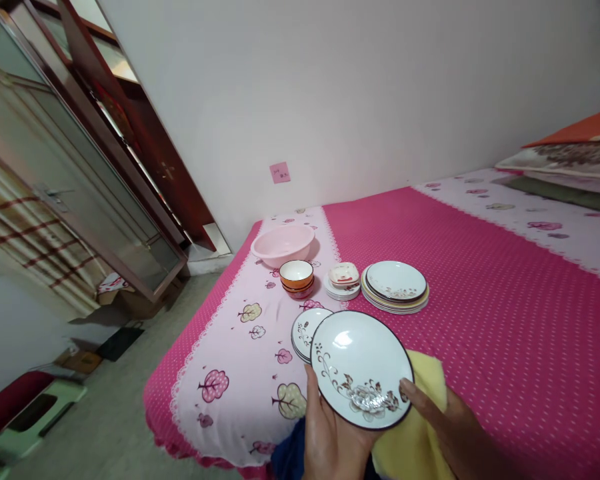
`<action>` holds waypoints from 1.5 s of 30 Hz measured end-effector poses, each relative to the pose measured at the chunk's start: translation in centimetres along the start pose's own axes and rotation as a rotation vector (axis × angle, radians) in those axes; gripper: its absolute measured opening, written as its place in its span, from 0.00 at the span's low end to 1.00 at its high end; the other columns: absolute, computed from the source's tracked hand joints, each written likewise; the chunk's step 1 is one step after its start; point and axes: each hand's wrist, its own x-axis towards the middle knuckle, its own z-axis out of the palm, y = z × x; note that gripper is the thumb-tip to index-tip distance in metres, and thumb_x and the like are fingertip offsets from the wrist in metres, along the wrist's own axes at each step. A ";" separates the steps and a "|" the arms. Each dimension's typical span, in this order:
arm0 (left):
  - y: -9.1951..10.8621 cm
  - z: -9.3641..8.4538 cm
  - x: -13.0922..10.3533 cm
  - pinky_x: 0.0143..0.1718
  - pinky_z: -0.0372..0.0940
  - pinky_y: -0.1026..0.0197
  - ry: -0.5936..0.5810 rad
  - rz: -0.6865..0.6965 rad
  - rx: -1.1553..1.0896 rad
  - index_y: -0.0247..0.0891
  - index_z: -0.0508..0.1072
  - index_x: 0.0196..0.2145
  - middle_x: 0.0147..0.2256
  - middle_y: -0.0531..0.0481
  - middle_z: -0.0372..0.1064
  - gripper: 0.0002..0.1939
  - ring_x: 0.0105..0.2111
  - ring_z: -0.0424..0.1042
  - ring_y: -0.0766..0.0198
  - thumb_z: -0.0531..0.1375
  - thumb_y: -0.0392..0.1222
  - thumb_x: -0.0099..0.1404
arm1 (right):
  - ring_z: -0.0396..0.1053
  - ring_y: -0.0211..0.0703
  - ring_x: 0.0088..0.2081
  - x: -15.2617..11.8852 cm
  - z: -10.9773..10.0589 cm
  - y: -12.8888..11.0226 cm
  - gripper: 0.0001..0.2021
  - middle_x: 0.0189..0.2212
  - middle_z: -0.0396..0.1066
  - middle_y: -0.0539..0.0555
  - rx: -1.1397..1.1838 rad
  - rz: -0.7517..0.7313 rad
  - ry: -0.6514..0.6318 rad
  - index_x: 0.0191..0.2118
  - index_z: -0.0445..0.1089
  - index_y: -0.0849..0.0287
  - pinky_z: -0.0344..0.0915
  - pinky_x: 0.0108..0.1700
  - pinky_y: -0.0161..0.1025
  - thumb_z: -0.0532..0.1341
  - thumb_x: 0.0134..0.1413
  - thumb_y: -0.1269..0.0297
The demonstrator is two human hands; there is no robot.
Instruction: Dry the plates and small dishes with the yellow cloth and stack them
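A white plate (350, 360) with a dark rim and a brown flower pattern is held up, tilted toward me. My left hand (330, 433) grips it from below at its lower left edge. At the right rim, the thumb of my right hand (445, 420) presses on the plate, and a yellow cloth (415, 440) is held in that hand behind it. Partly hidden behind the held plate, a stack of smaller flowered plates (304, 328) lies on the bed.
Farther back on the pink bed (480, 320) stand stacked bowls (297, 275), small plates (343, 292) topped by a square dish (343, 273), large plates (396, 280) and a pink basin (283, 245). Pillows (570, 157) lie at right. A green stool (40, 413) stands on the floor.
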 end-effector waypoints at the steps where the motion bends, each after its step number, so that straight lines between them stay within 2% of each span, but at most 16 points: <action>1: 0.0 0.1 0.0 0.66 0.47 0.39 -0.002 -0.001 -0.001 0.41 0.75 0.57 0.64 0.40 0.64 0.34 0.68 0.54 0.43 0.46 0.66 0.71 | 0.79 0.64 0.45 0.0 0.1 0.0 0.35 0.37 0.83 0.58 0.008 -0.002 -0.015 0.51 0.73 0.60 0.75 0.51 0.52 0.70 0.40 0.42; 6: -0.1 0.3 0.1 0.66 0.48 0.38 0.027 -0.005 -0.008 0.41 0.73 0.59 0.64 0.39 0.63 0.35 0.68 0.53 0.43 0.46 0.66 0.70 | 0.78 0.64 0.47 0.3 -0.2 0.7 0.32 0.39 0.82 0.59 -0.035 -0.029 -0.009 0.51 0.75 0.60 0.75 0.50 0.53 0.68 0.44 0.42; 9: -0.2 0.4 0.1 0.66 0.48 0.37 0.043 -0.007 -0.022 0.40 0.72 0.60 0.63 0.37 0.65 0.36 0.68 0.52 0.44 0.45 0.68 0.70 | 0.79 0.65 0.45 0.8 -0.6 1.4 0.26 0.38 0.82 0.60 -0.090 -0.049 0.046 0.43 0.79 0.61 0.77 0.44 0.52 0.68 0.43 0.44; 12: -0.1 0.3 0.2 0.66 0.48 0.37 0.030 -0.011 -0.028 0.40 0.72 0.60 0.64 0.38 0.64 0.36 0.69 0.52 0.44 0.45 0.67 0.71 | 0.80 0.63 0.42 1.1 -0.8 1.8 0.21 0.35 0.83 0.56 -0.132 -0.066 0.065 0.38 0.80 0.57 0.78 0.41 0.48 0.69 0.41 0.47; 18: -0.2 -0.3 0.3 0.66 0.47 0.35 -0.010 -0.038 -0.004 0.42 0.74 0.58 0.65 0.41 0.63 0.34 0.68 0.52 0.42 0.45 0.66 0.71 | 0.79 0.60 0.44 0.4 0.0 1.2 0.29 0.38 0.83 0.55 -0.067 -0.043 0.023 0.49 0.76 0.59 0.78 0.43 0.46 0.68 0.46 0.43; 22: -0.5 0.2 0.1 0.66 0.47 0.35 0.019 -0.007 -0.002 0.41 0.72 0.59 0.65 0.39 0.62 0.35 0.68 0.52 0.42 0.45 0.67 0.71 | 0.80 0.59 0.39 0.2 0.0 1.0 0.26 0.34 0.83 0.54 -0.081 -0.033 0.052 0.43 0.77 0.57 0.78 0.42 0.46 0.67 0.45 0.42; 27: -0.5 0.8 -0.1 0.66 0.47 0.35 0.003 -0.007 -0.010 0.42 0.70 0.62 0.65 0.40 0.63 0.35 0.68 0.53 0.43 0.44 0.66 0.71 | 0.80 0.58 0.39 0.2 -0.3 1.0 0.18 0.33 0.82 0.54 -0.120 -0.071 0.084 0.36 0.78 0.54 0.78 0.41 0.47 0.67 0.45 0.46; 31: -0.2 0.5 0.0 0.66 0.45 0.35 -0.055 -0.027 0.030 0.42 0.71 0.61 0.66 0.41 0.60 0.34 0.69 0.51 0.43 0.42 0.65 0.72 | 0.79 0.58 0.38 -0.2 0.0 0.2 0.22 0.32 0.82 0.54 -0.091 -0.008 0.071 0.37 0.77 0.55 0.77 0.44 0.47 0.66 0.45 0.42; 37: -0.2 -0.2 0.2 0.67 0.43 0.33 -0.076 -0.040 0.061 0.43 0.70 0.62 0.67 0.42 0.59 0.35 0.69 0.49 0.42 0.42 0.66 0.72 | 0.77 0.62 0.46 -0.4 0.4 -0.5 0.26 0.38 0.82 0.56 -0.060 -0.062 0.042 0.41 0.78 0.57 0.75 0.50 0.48 0.67 0.41 0.42; 40: -0.3 -0.1 0.2 0.67 0.43 0.33 -0.054 -0.033 0.060 0.43 0.70 0.62 0.66 0.41 0.60 0.35 0.70 0.47 0.42 0.42 0.66 0.72 | 0.77 0.62 0.46 -0.2 0.1 0.0 0.27 0.40 0.82 0.57 -0.064 -0.071 0.031 0.42 0.78 0.57 0.74 0.50 0.49 0.67 0.42 0.41; 45: -0.7 0.4 0.1 0.68 0.42 0.38 -0.032 0.012 0.022 0.43 0.71 0.61 0.66 0.41 0.61 0.34 0.70 0.49 0.45 0.42 0.64 0.73 | 0.78 0.63 0.41 0.9 -1.2 2.0 0.24 0.31 0.82 0.54 -0.219 0.054 0.148 0.37 0.80 0.55 0.76 0.43 0.49 0.68 0.38 0.42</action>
